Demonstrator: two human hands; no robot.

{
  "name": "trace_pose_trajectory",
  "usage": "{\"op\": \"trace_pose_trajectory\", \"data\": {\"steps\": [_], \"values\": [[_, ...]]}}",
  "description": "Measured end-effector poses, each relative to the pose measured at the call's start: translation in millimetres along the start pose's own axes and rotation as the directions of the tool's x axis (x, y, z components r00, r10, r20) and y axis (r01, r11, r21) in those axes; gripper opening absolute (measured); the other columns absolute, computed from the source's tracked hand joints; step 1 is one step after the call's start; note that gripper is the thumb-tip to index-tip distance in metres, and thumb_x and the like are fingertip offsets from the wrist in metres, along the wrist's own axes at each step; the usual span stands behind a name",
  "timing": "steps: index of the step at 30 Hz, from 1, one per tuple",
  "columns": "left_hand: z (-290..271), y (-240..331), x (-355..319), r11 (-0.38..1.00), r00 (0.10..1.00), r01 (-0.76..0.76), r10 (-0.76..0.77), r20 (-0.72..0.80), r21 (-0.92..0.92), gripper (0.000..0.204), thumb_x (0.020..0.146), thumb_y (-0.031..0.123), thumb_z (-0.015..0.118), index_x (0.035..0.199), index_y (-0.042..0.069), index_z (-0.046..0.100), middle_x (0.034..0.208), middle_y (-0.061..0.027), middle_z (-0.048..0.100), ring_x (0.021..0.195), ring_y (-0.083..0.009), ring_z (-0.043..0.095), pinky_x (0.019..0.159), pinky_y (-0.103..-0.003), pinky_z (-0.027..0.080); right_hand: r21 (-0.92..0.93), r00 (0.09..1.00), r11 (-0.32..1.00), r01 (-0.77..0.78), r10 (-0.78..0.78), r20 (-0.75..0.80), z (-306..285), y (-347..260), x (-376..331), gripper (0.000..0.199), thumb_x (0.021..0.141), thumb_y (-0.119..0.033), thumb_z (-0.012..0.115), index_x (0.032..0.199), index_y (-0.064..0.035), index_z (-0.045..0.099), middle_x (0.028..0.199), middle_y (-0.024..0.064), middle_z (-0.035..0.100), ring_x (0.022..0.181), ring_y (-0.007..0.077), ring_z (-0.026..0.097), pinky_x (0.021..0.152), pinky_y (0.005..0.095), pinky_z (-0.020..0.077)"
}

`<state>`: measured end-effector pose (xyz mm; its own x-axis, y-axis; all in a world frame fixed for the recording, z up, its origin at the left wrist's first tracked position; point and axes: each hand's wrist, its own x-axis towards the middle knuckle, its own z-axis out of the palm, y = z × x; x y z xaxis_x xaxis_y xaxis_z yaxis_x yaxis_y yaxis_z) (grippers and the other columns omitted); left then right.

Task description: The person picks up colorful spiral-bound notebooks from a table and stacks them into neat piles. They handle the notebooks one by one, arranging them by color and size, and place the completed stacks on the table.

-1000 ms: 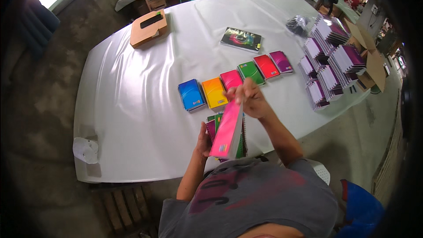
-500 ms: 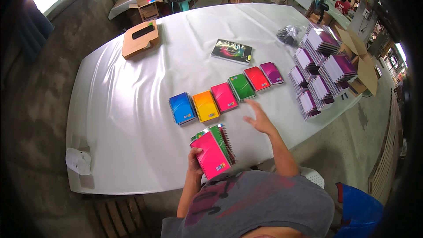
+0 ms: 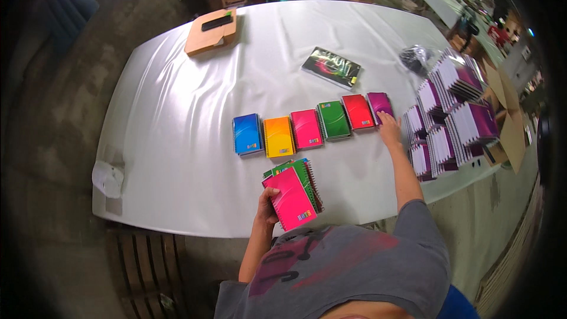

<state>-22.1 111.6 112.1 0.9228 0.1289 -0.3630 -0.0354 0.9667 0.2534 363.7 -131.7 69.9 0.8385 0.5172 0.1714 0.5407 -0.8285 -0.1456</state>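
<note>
At the near table edge, the left hand [image 3: 267,208] is clamping a fanned stack of spiral-bound notebooks, pink on top [image 3: 293,194]. Farther right, the right hand [image 3: 390,129] is resting flat, fingers together, against the purple spiral notebook [image 3: 379,105]; the loosely fanned stack is likely to slide apart.

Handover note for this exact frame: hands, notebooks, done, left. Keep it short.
Left hand: grips a small stack of spiral notebooks, pink one on top, at the near table edge.
Right hand: stretched out, fingers on the purple notebook at the right end of the row; nothing gripped.
Done: row of six notebooks laid flat, blue, orange, pink, green, red, purple.
Left: the stack in the left hand; piles of purple notebooks at the table's right side.
</note>
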Motion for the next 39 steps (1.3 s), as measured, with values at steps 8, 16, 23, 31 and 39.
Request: {"op": "trace_pose_trajectory", "data": {"steps": [8, 16, 23, 31, 39], "values": [[17, -27, 15, 0.999, 0.998, -0.047, 0.047, -0.046, 0.002, 0.042, 0.074, 0.025, 0.058, 0.107, 0.0, 0.052, 0.093, -0.0128, 0.062, 0.08, -0.0237, 0.063, 0.075, -0.037, 0.052, 0.946, 0.967, 0.324, -0.019, 0.246, -0.065, -27, 24, 2, 0.022, 0.086, -0.014, 0.057, 0.106, -0.0056, 0.061, 0.093, 0.005, 0.065, 0.084, 0.0107, 0.059, 0.075, 0.0232, 0.0464], [32, -57, 28, 0.991, 0.99, -0.128, 0.126, 0.06, 0.036, 0.082, 0.07, 0.059, 0.062, 0.128, 0.004, 0.039, 0.121, -0.0123, 0.052, 0.109, -0.0268, 0.051, 0.089, -0.042, 0.046, 0.939, 0.583, -0.014, 0.344, -0.781, -0.225, -87, -143, -55, 0.03, 0.078, 0.006, 0.057, 0.105, -0.0059, 0.063, 0.118, 0.0109, 0.055, 0.117, 0.0254, 0.046, 0.099, 0.0373, 0.0356], [10, -40, 22, 0.948, 0.988, -0.144, 0.12, 0.099, 0.283, 0.063, 0.065, 0.016, 0.062, 0.122, 0.0, 0.042, 0.115, -0.013, 0.053, 0.104, -0.0268, 0.054, 0.088, -0.04, 0.046, 0.844, 0.769, -0.058, -0.532, -0.451, 0.453, -91, -167, -133, 0.09, 0.078, -0.035, 0.066, 0.142, -0.0101, 0.007, 0.138, 0.019, 0.029, 0.127, 0.0235, 0.031, 0.103, 0.0376, 0.0273], [43, -7, 36, -0.089, 0.737, -0.596, 0.333, 0.588, 0.798, 0.101, 0.049, 0.026, 0.085, 0.131, 0.007, 0.03, 0.114, -0.0123, 0.047, 0.119, -0.0283, 0.039, 0.103, -0.042, 0.027, 0.992, 0.84, 0.081, -0.097, -0.528, 0.126, -62, -182, -134, 0.09, 0.06, -0.002, 0.08, 0.134, -0.0094, 0.028, 0.118, 0.0056, 0.049, 0.105, 0.0138, 0.049, 0.089, 0.0295, 0.044], [15, -42, 56, 0.321, 0.759, -0.601, 0.517, 0.396, 0.732, 0.111, 0.049, 0.03, 0.086, 0.135, 0.006, 0.021, 0.121, -0.0129, 0.041, 0.114, -0.0257, 0.042, 0.098, -0.038, 0.034, 0.996, 0.955, 0.083, -0.028, -0.293, 0.051, -8, -198, -148, 0.087, 0.061, -0.01, 0.078, 0.132, -0.0068, 0.029, 0.123, 0.006, 0.046, 0.113, 0.0143, 0.044, 0.095, 0.0291, 0.0378]]}}
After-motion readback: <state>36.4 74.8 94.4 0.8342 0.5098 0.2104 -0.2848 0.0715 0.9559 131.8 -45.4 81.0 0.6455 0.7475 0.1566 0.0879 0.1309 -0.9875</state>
